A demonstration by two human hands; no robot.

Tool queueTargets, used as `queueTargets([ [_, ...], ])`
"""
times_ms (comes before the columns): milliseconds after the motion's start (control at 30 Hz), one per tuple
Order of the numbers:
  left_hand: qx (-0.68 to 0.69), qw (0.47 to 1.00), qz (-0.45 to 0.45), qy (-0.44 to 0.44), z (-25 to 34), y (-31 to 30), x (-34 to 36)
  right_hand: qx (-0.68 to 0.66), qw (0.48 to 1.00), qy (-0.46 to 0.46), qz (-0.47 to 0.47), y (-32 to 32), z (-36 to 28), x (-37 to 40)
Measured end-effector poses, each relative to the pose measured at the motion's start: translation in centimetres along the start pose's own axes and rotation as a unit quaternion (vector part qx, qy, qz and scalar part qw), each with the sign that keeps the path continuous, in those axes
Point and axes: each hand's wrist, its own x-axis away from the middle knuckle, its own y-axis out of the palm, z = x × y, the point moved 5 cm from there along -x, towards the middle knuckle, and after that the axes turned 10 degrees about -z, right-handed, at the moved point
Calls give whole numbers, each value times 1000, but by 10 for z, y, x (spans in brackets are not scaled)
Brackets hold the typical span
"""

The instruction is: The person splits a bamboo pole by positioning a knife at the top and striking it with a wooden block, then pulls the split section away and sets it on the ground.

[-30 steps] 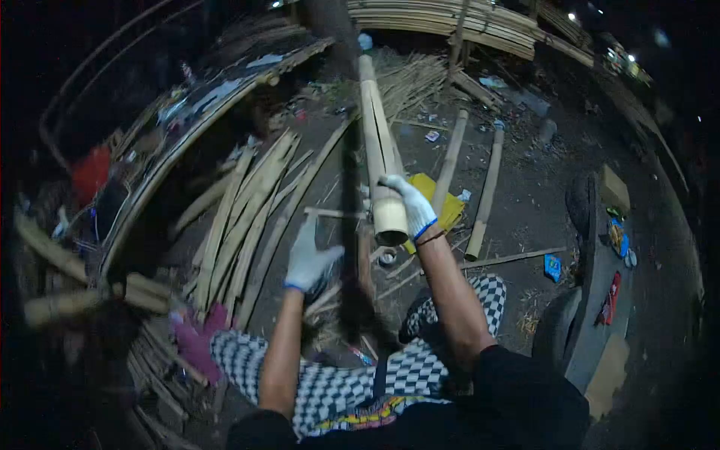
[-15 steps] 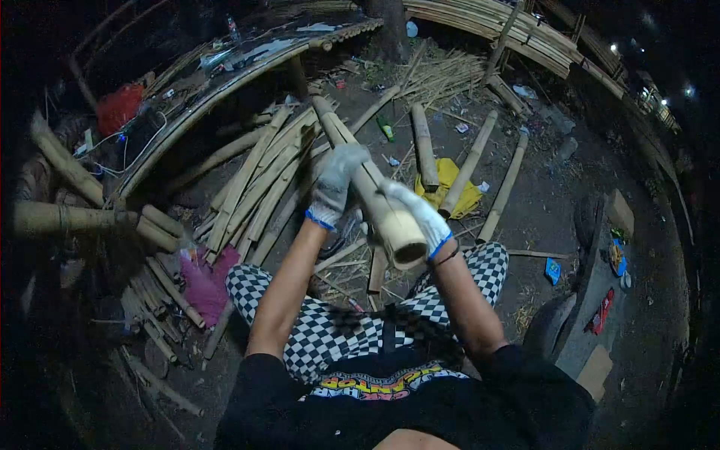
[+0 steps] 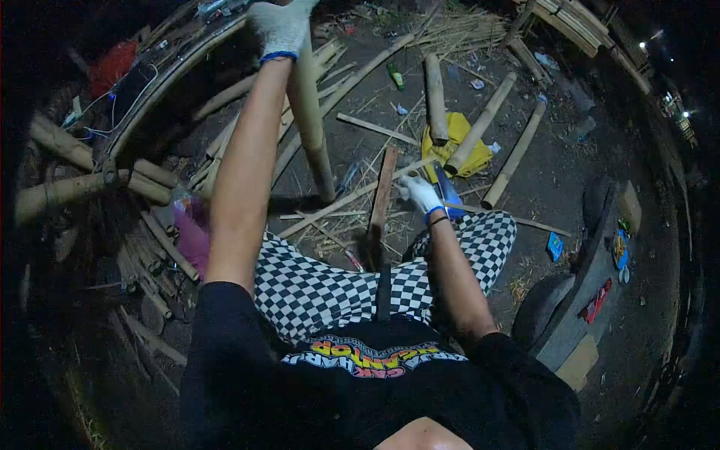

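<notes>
Gloved in white, my left hand (image 3: pixel 281 28) is raised at the top edge and wraps round the upper part of a thick bamboo pole (image 3: pixel 306 109). The pole stands nearly upright, its lower end near the ground. My right hand (image 3: pixel 420 193), also gloved, is low over the ground in front of my right knee, its fingers loosely bent and apart with nothing seen between them. Just left of it lies a reddish-brown wooden piece (image 3: pixel 382 187). A blue object (image 3: pixel 448 193) is close on its right, partly hidden. A thin bamboo strip (image 3: pixel 352 196) passes beside the fingers.
Three bamboo poles (image 3: pixel 484 124) lie ahead to the right, around a yellow cloth or bag (image 3: pixel 457 135). Split bamboo (image 3: pixel 465 30) is piled further off. A bamboo bench (image 3: pixel 169 71) curves along the left. At the right, a board (image 3: pixel 570 300) holds a red packet (image 3: pixel 596 301).
Both hands held the bamboo pole before. My left hand has raised it up and left, turning it upright. My right hand has let go and moved down. The view has shifted slightly.
</notes>
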Motion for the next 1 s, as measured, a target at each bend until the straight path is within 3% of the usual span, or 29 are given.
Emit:
queueTargets([
  [33, 3, 998, 62, 31, -24, 3, -13, 90, 995, 30, -27, 4, 23, -11],
  [67, 6, 990, 124, 62, -40, 2, -19, 87, 995, 36, -32, 13, 28, -11],
  [100, 0, 991, 123, 59, -43, 1, -17, -5, 996, 72, -57, 29, 33, -9],
  [133, -3, 993, 113, 30, -40, -5, -9, -97, 986, 108, -82, 46, 37, -8],
  [167, -6, 995, 102, 2, -31, -15, 4, -99, 985, 111, -86, 59, 37, -11],
  [200, -59, 991, -65, -98, 3, -31, 30, -37, 991, 110, -71, 69, 35, -17],
  [233, -63, 991, -63, -98, -21, -28, 19, 30, 988, 122, -84, 76, 58, -43],
  [300, -127, 983, 111, 79, -50, -40, 2, 168, 972, 108, -120, 97, 82, -85],
  [333, -139, 983, 120, 21, -64, -43, -5, 239, 958, 79, -137, 110, 83, -100],
  [367, -145, 982, 118, 23, -74, -43, -12, 335, 930, 34, -145, 125, 85, -110],
  [400, -137, 978, 147, 49, -78, -45, -18, 329, 932, 33, -148, 141, 102, -128],
  [467, -185, 961, 165, 119, -80, -58, -24, 356, 910, 136, -163, 177, 151, -167],
  [500, -194, 960, 162, 122, -76, -58, -19, 349, 912, 134, -169, 193, 148, -170],
  [567, -121, 969, 184, 112, -64, -55, -8, 259, 942, 204, -70, 205, 135, -169],
  [600, -108, 966, 199, 122, -63, -58, -9, 125, 971, 204, 2, 213, 154, -177],
  [633, -113, 966, 195, 125, -68, -62, -14, 119, 972, 204, -2, 225, 146, -179],
  [700, -148, 958, 225, 98, -81, -78, -24, 89, 947, 272, 143, 229, 132, -167],
  [733, -151, 958, 221, 99, -80, -82, -25, 37, 947, 275, 164, 232, 130, -164],
  [867, -153, 953, 247, 82, -85, -96, -31, 64, 928, 319, 184, 230, 117, -169],
  [933, -131, 969, 203, 62, -74, -96, -27, 19, 937, 318, 142, 229, 115, -168],
  [1000, -110, 965, 223, 79, -79, -100, -32, -58, 937, 316, 134, 230, 116, -164],
])
